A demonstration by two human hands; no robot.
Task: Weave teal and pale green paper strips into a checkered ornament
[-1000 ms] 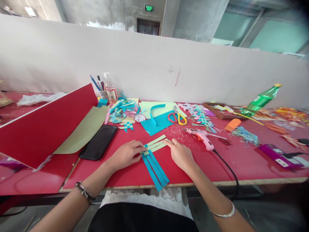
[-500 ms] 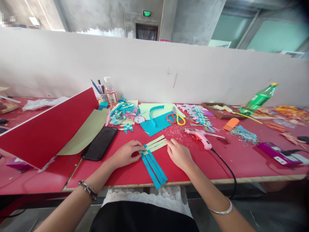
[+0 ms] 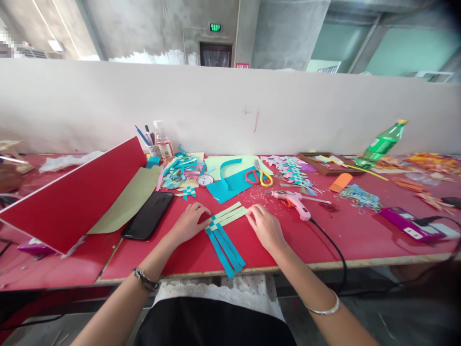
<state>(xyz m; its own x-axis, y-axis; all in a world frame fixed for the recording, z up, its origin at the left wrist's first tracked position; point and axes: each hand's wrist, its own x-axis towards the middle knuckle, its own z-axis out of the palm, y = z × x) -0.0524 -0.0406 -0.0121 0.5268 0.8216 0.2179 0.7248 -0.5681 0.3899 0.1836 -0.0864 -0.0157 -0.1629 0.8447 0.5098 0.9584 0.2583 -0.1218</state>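
A small woven piece of paper strips lies flat on the red table, checkered at its crossing. Its blue strips run toward me, and its pale yellow strips reach to the right. At the left edge of the weave, my left hand has its fingers curled, thumb and forefinger pinching the corner. With fingertips pressed together, my right hand takes the far end of a pale yellow strip. The palms hide the exact contact.
Behind lie scissors, a blue sheet and a pile of paper scraps. A pink glue gun with its cord is to the right, near a purple power strip. A black phone and a red board stand left.
The left fingertips have drawn back slightly from over the crossing to its left edge. My right hand remains at the yellow strip's end. The whole view has shifted a little.
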